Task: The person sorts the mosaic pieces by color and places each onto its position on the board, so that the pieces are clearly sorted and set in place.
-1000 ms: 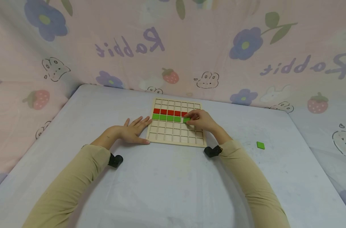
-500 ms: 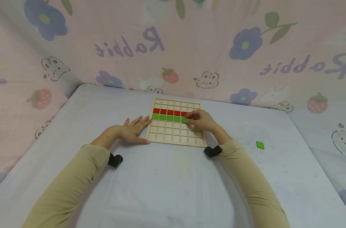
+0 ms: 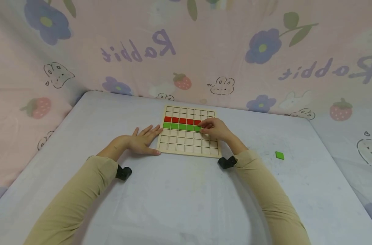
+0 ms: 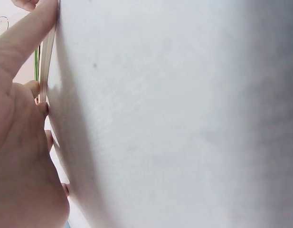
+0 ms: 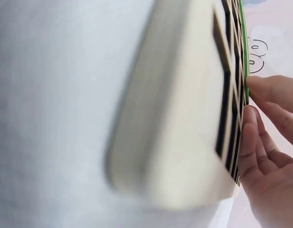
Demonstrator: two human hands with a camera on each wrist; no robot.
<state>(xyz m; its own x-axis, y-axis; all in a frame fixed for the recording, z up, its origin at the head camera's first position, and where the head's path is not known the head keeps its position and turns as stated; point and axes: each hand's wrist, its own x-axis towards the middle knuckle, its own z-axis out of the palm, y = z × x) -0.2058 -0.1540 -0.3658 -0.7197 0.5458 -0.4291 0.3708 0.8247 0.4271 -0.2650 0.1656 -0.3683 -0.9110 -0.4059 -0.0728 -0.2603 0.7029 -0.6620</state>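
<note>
A pale wooden grid board (image 3: 189, 153) lies flat on the table. Across it run a row of red square tiles (image 3: 182, 120) and, just nearer, a row of green tiles (image 3: 174, 126). My right hand (image 3: 215, 129) has thumb and finger at the rightmost green tile (image 3: 196, 129), which lies in its cell. In the right wrist view a fingertip touches the green tile edge (image 5: 246, 66). My left hand (image 3: 142, 141) lies spread on the table, fingertips and thumb against the board's left edge. Cells under the right hand are hidden.
A single loose green tile (image 3: 279, 155) lies on the white-covered table (image 3: 179, 197), right of the board. A printed pink curtain (image 3: 198, 61) hangs behind. Black wrist cameras (image 3: 123, 173) sit below both cuffs.
The green tile in my right hand has slid slightly left and settled from a tilted position into line with the green row. The left hand has stayed in place.
</note>
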